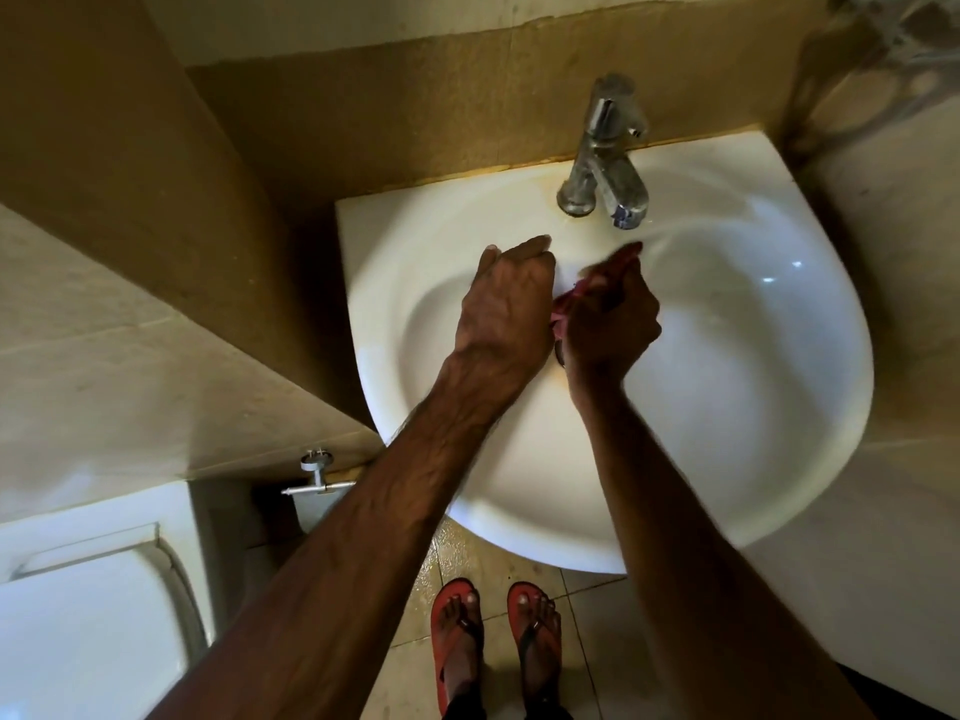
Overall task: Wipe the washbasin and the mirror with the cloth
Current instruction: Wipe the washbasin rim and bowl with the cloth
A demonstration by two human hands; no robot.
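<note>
At the white ceramic washbasin (753, 366).
Right hand (610, 327) clutches crumpled pink cloth (565, 302); left hand (506, 304) touches it, grip unclear.

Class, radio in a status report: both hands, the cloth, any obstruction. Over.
Right hand grips pink cloth over washbasin. Left hand against it, grip hidden. Tap behind, clear of hands.

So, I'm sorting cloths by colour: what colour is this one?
Pinkish red cloth, seen in the head view.
</note>
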